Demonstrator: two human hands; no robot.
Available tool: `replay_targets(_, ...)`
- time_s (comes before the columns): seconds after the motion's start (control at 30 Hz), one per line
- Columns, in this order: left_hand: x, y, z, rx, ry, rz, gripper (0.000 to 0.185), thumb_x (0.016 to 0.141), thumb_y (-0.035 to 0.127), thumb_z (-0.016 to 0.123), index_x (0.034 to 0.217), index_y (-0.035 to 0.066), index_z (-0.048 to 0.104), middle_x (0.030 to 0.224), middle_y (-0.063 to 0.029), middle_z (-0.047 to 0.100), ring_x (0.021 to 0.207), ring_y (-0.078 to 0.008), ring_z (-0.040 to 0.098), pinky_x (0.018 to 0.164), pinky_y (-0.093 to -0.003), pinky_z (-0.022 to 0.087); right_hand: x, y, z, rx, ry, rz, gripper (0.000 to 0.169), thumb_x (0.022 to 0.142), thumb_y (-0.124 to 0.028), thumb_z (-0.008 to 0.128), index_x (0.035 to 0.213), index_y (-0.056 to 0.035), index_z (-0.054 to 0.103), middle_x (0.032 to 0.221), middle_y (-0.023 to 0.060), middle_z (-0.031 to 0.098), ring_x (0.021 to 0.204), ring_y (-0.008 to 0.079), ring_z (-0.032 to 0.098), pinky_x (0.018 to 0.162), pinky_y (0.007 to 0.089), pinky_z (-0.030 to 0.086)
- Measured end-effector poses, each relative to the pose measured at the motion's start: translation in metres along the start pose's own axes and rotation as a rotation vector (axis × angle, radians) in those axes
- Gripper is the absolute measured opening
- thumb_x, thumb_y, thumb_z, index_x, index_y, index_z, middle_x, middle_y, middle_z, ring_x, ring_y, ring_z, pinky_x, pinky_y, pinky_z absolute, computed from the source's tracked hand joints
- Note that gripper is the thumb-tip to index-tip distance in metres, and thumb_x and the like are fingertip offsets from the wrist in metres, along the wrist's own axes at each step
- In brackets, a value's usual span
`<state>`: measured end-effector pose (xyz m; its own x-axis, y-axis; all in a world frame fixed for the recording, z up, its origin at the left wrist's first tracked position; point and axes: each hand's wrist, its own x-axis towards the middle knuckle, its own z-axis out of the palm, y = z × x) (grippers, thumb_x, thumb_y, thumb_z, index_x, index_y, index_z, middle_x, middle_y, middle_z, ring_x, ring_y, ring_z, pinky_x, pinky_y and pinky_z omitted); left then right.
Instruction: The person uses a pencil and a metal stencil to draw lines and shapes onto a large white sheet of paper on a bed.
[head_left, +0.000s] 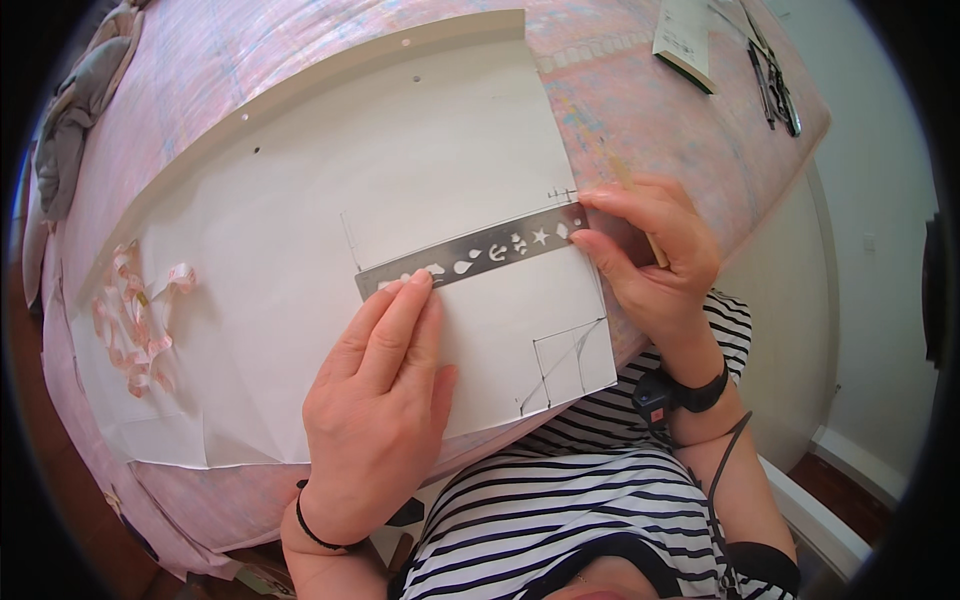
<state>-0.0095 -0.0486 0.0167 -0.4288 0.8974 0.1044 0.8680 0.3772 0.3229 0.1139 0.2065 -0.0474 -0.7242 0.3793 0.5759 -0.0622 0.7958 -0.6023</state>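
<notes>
A flat metal ruler (450, 253) with cut-out shapes, among them a star and an anchor, lies slanted across a large white paper sheet (285, 217). My left hand (375, 397) presses its fingertips down on the ruler's left end. At the other end, the thumb and forefinger of my right hand (667, 255) touch the ruler and the sheet's right edge. A thin pencil-like wooden stick (660, 251) is tucked in that hand, partly hidden by the fingers. Pencil lines run along the ruler's upper edge, and more lines with a curve mark the sheet's lower right corner.
A pink tape measure (182, 277) lies in loose coils on the sheet's left part. Beyond, on the pink table cover (615, 90), are a notepad (682, 41) with writing, a pen (760, 82) and scissors (787, 109). Grey cloth (82, 105) is bunched at the far left.
</notes>
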Motion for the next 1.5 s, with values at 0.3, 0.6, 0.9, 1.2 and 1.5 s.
replay_targets(0.3, -0.002, -0.001, -0.002, -0.055, -0.059, -0.019, 0.058, 0.086, 0.002, 0.078, 0.143, -0.007, 0.069, 0.152, -0.0172, 0.066, 0.141, -0.0406, 0.063, 0.117, -0.0478, 0.053, 0.0, 0.0, 0.003, -0.001, 0.022, 0.001, 0.038, 0.073, -0.002, 0.095, 0.108, -0.0086, 0.082, 0.097, 0.0048, 0.081, 0.096, 0.0297, 0.072, 0.085, 0.0402, 0.055)
replay_targets(0.6, -0.001, 0.002, -0.004, -0.045, -0.078, -0.035, 0.058, 0.086, 0.001, 0.077, 0.143, -0.008, 0.069, 0.153, -0.0177, 0.067, 0.141, -0.0409, 0.063, 0.118, -0.0481, 0.053, 0.0, 0.003, -0.005, -0.05, -0.065, -0.052, 0.041, 0.077, 0.002, 0.095, 0.116, -0.0053, 0.082, 0.107, 0.0062, 0.084, 0.102, 0.0287, 0.071, 0.088, 0.0379, 0.058)
replay_targets(0.9, -0.001, 0.002, -0.003, -0.04, -0.069, -0.034, 0.058, 0.087, 0.001, 0.076, 0.143, -0.007, 0.069, 0.153, -0.0179, 0.066, 0.141, -0.0412, 0.063, 0.119, -0.0485, 0.052, 0.003, 0.003, 0.004, -0.012, 0.033, -0.059, 0.039, 0.071, -0.002, 0.094, 0.107, -0.0097, 0.081, 0.092, 0.0043, 0.079, 0.093, 0.0294, 0.072, 0.082, 0.0404, 0.053)
replay_targets(1.2, 0.002, 0.002, -0.003, 0.009, -0.032, 0.009, 0.061, 0.079, 0.0, 0.081, 0.139, -0.008, 0.071, 0.15, -0.0164, 0.068, 0.135, -0.0362, 0.067, 0.112, -0.0435, 0.059, 0.002, 0.004, 0.005, -0.018, 0.047, -0.072, 0.039, 0.071, -0.002, 0.094, 0.107, -0.0095, 0.081, 0.092, 0.0043, 0.079, 0.093, 0.029, 0.072, 0.082, 0.0403, 0.053)
replay_targets(1.5, 0.0, 0.002, -0.003, 0.024, -0.031, 0.005, 0.061, 0.081, 0.002, 0.081, 0.14, -0.008, 0.071, 0.151, -0.0154, 0.068, 0.136, -0.0351, 0.067, 0.112, -0.0427, 0.058, 0.002, 0.004, 0.005, -0.017, 0.047, -0.077, 0.038, 0.071, -0.002, 0.094, 0.106, -0.0091, 0.082, 0.093, 0.0042, 0.08, 0.093, 0.0282, 0.072, 0.081, 0.0399, 0.053)
